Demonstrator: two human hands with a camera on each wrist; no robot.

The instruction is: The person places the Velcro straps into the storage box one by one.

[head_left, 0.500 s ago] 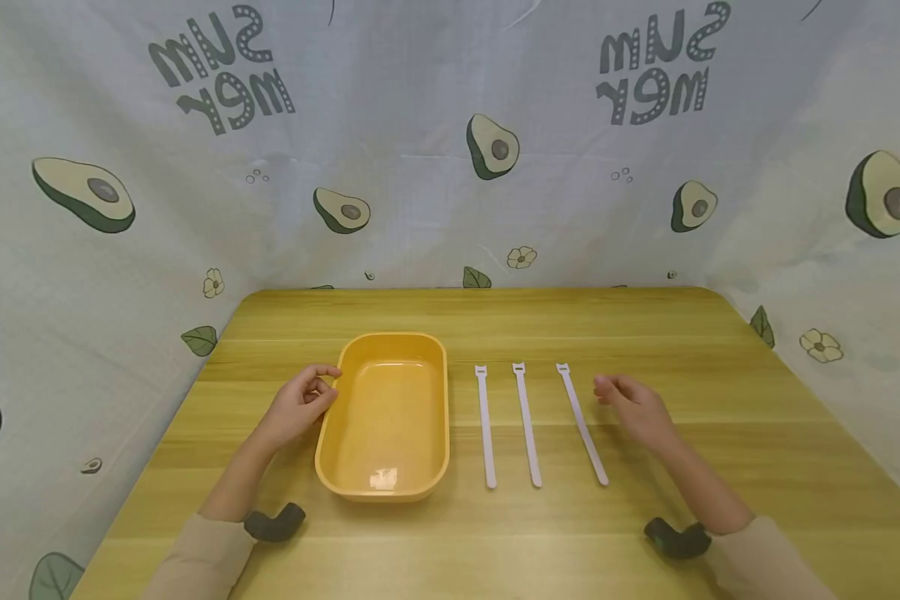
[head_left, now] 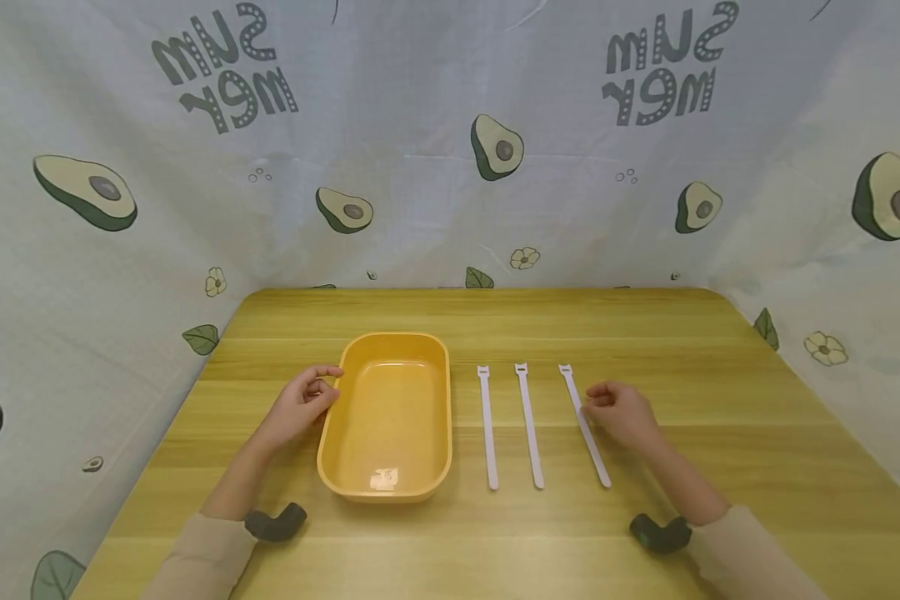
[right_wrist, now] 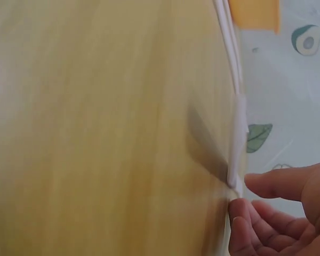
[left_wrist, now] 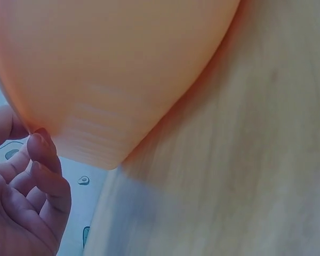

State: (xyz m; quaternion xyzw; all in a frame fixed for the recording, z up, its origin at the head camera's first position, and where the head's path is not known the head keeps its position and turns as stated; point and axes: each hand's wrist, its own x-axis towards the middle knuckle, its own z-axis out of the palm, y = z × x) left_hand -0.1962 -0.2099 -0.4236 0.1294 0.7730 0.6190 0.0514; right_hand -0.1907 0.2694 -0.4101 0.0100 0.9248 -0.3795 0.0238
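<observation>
A yellow plastic tray [head_left: 386, 417] with rounded corners stands on the table. My left hand [head_left: 302, 404] holds its left rim; in the left wrist view the fingers [left_wrist: 45, 152] pinch the tray's edge [left_wrist: 96, 80]. Right of the tray lie three white hook-and-loop cable ties: a left one [head_left: 488, 429], a middle one [head_left: 529, 429] and a slanted right one [head_left: 587, 433]. My right hand [head_left: 624, 412] is at the slanted tie's right side, fingertips near its upper half. In the right wrist view, a gap shows between thumb and fingers beside the tie [right_wrist: 236, 144].
The ties and tray share a wooden table [head_left: 420, 550]. A pale cloth [head_left: 420, 83] with avocado prints hangs behind and at both sides. Dark curved pieces, a left one [head_left: 276, 523] and a right one [head_left: 660, 533], sit at the wrists.
My right hand has moved left, closer to the slanted cable tie. The left hand stays at the tray's rim. The whole scene has shifted very slightly right in the head view.
</observation>
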